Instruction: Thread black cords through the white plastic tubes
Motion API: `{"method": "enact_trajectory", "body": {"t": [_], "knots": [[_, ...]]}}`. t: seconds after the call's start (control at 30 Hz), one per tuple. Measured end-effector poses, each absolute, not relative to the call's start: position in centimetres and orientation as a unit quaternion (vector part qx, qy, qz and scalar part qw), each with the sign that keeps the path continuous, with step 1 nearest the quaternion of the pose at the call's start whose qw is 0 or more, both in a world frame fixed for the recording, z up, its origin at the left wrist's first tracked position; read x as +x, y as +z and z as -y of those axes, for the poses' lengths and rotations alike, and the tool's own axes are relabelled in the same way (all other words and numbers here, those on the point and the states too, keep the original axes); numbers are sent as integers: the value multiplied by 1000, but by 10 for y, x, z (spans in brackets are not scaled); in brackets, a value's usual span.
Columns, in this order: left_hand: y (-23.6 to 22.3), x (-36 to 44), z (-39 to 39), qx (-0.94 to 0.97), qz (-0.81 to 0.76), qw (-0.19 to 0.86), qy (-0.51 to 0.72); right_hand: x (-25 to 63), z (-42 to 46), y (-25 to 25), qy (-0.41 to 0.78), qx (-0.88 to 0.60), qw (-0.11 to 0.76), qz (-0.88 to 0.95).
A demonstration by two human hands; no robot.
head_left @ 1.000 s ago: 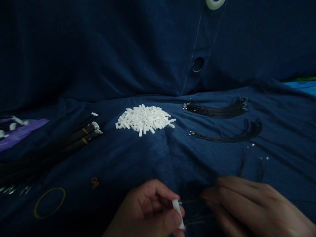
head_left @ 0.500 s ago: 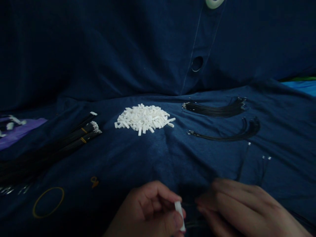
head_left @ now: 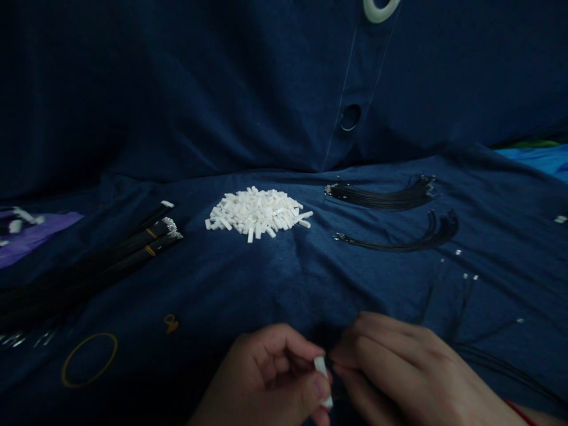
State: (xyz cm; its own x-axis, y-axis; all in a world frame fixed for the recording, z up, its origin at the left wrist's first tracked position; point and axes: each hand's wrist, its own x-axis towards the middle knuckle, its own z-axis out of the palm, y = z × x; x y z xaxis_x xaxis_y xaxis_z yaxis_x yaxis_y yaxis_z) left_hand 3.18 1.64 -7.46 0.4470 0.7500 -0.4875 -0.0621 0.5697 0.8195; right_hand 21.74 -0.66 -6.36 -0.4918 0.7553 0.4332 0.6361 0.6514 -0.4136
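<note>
My left hand [head_left: 275,378] pinches a small white plastic connector housing [head_left: 323,378] between thumb and fingers, holding it roughly upright. Close beside it, my right hand [head_left: 394,367] has its fingertips pressed together on what looks like a thin black wire, mostly hidden by the fingers. Black wires [head_left: 510,368] trail out to the right from under that hand. Beyond both hands lies a heap of white housings [head_left: 257,213] on the dark blue cloth [head_left: 266,278].
Two loose bundles of black wires, a thick one [head_left: 381,196] and a thinner one [head_left: 394,244], lie at the right. Banded wire bundles [head_left: 110,254] with white ends lie left, near a yellow rubber band [head_left: 64,370] and a small twisted band [head_left: 171,323]. A purple sheet [head_left: 53,231] is at far left.
My right hand has moved left, bringing its fingertips up to the white housing. The left hand keeps its hold, nearly still. The view has shifted slightly, showing more wires at right.
</note>
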Motion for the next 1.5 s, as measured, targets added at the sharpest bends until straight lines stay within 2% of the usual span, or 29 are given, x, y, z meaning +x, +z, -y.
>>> {"method": "enact_trajectory", "body": {"t": [0.2, 0.3, 0.37, 0.5, 0.6, 0.67, 0.8, 0.9, 1.3, 1.5], "knots": [[-72, 33, -17, 375, -450, 763, 274, 215, 0, -54, 88, -417, 280, 860], [-71, 33, -19, 367, -448, 762, 290, 234, -6, -44, 132, -441, 243, 854], [-71, 32, -21, 365, -443, 763, 296, 256, -13, -36, 183, -458, 194, 848], [-73, 30, -21, 376, -436, 763, 295, 304, -34, -24, 281, -421, 42, 861], [-75, 29, -21, 382, -435, 762, 290, 324, -49, -26, 302, -428, -4, 852], [-77, 30, -21, 377, -432, 766, 289, 327, -58, -35, 257, -473, 25, 843], [-79, 31, -21, 368, -431, 769, 296, 320, -76, -65, 77, -576, 138, 802], [-81, 31, -20, 365, -438, 765, 298, 316, -85, -85, -8, -580, 183, 794], [-82, 29, -20, 344, -409, 784, 317, 321, -92, -95, -87, -529, 270, 800], [-84, 30, -20, 348, -403, 785, 317, 309, -71, -68, -167, -474, 342, 794]]}}
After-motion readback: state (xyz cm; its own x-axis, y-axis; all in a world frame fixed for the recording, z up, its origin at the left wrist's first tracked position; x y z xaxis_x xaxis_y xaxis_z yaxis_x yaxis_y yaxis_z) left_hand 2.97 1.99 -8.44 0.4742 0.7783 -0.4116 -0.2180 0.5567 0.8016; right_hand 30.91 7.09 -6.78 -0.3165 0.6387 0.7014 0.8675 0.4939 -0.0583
